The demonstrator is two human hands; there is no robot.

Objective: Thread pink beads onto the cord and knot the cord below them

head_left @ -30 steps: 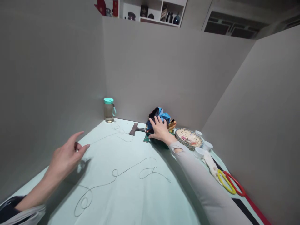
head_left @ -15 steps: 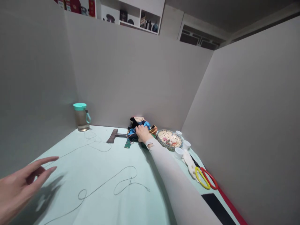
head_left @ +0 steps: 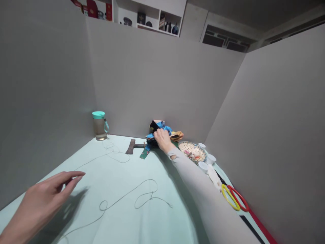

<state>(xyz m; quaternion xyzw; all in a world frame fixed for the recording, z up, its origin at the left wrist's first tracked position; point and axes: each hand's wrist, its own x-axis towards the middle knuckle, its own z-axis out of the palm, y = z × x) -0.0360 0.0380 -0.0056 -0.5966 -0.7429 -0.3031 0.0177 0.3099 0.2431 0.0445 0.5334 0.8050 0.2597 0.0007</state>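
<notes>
table [head_left: 152,230]: green, bottle [head_left: 100,126] at back | cloth pile [head_left: 164,128]: right of bottle, now bunched higher | right hand [head_left: 162,139]: was flat on pile, now fingers curl and pinch it | left hand [head_left: 48,196]: in front of bottle, fingers spread, holds nothing

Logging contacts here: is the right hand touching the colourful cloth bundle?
Touching. The head view shows the right hand lying on the colourful cloth bundle, its fingers pressed into the folds with no gap.
</notes>
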